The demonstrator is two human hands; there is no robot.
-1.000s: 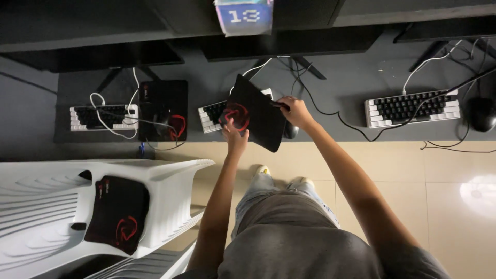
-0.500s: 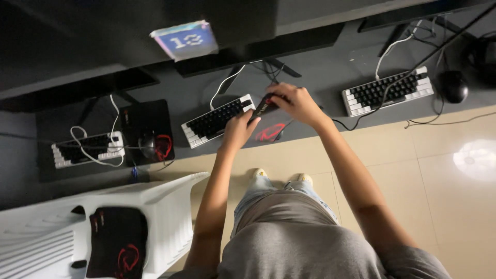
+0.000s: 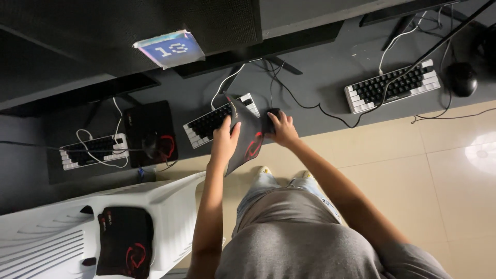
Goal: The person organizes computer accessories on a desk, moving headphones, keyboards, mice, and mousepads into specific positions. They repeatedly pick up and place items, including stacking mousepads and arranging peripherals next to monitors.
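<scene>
1. The left hand (image 3: 226,140) grips the near left edge of a black mouse pad (image 3: 247,138) with a red mark, fingers closed on it; the pad sits tilted at the front edge of the dark desk (image 3: 320,67), part of it hanging over the floor.
2. The right hand (image 3: 281,129) rests curled over a dark mouse (image 3: 272,114) at the pad's right edge; whether it truly clasps the mouse cannot be told.
3. The pad's left side overlaps the end of the middle keyboard (image 3: 213,124). Good handling would likely mean raising the mouse clear of the pad, watching its cable (image 3: 310,106).
4. Sliding the pad flat, square to the desk edge and off the keyboard, seems the tidy way.
</scene>
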